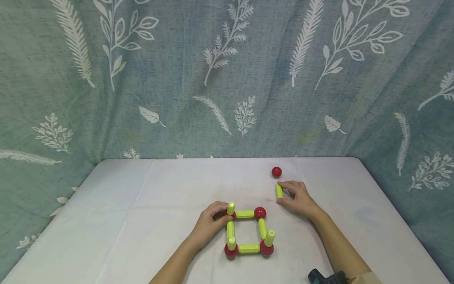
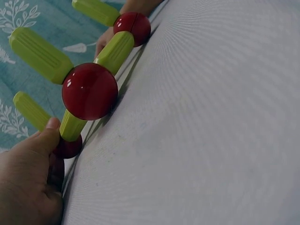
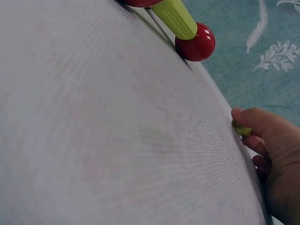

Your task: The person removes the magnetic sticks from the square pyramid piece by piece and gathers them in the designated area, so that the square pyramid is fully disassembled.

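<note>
A square of yellow-green building rods joined by red balls lies flat on the table; its near rod [image 1: 249, 248] links the near-left ball [image 1: 231, 251] and near-right ball [image 1: 267, 249]. Short rods stand up from both of these and from the far-left ball [image 2: 70, 147]. The far-right ball [image 1: 260, 213] has no upright rod. My left hand [image 1: 208, 223] grips the far-left ball between thumb and fingers, partly covering it. Beyond the square to the right, my right hand [image 1: 299, 200] pinches a loose yellow-green rod [image 1: 279, 191] by its two ends.
One loose red ball [image 1: 276, 172] sits near the back edge, just beyond the right hand. A white cloth covers the table [image 1: 170, 193]. Behind it hangs a blue-green curtain [image 1: 177, 110] with white leaf prints. A dark wrist device [image 1: 328, 277] is at the right forearm.
</note>
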The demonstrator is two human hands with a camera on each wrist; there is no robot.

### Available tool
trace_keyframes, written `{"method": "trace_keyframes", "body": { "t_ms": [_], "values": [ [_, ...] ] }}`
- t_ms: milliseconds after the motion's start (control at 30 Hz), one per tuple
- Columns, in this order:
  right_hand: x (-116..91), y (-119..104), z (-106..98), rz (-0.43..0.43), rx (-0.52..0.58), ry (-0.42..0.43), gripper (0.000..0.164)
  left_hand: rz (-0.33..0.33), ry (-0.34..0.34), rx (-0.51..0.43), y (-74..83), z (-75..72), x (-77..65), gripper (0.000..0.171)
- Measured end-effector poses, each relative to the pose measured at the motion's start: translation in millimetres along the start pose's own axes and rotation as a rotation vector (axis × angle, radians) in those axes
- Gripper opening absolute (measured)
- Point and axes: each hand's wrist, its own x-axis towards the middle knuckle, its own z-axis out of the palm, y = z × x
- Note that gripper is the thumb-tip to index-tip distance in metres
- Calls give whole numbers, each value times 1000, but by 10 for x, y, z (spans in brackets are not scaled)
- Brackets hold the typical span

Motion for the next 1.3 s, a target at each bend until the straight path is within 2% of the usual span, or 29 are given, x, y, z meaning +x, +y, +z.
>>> {"method": "trace_keyframes", "body": {
  "t_ms": [200,333,567,700,800,1033,1133,1300],
  "values": [
    [-10,1,-18,17,-24,-7,61,26,20,12,-14,23,5,25],
    [-30,5,-23,-1,-6,10,62,25,50,30,4,43,12,25],
    [-74,41,-17,-81,109,106,57,-11,110,35,321,6,-41,22],
    [-81,64,-4,-60,130,95,56,-42,128,33,395,-7,-52,21],
    [-74,68,10,-51,114,73,54,-33,134,25,369,2,-48,20],
    [-61,54,29,-67,72,77,52,-24,157,8,35,55,22,22],
    [-88,32,37,-64,90,105,53,-2,171,11,-2,48,24,22],
    [-192,-39,87,-107,126,188,48,7,239,46,-10,29,17,22]
  ]
}}
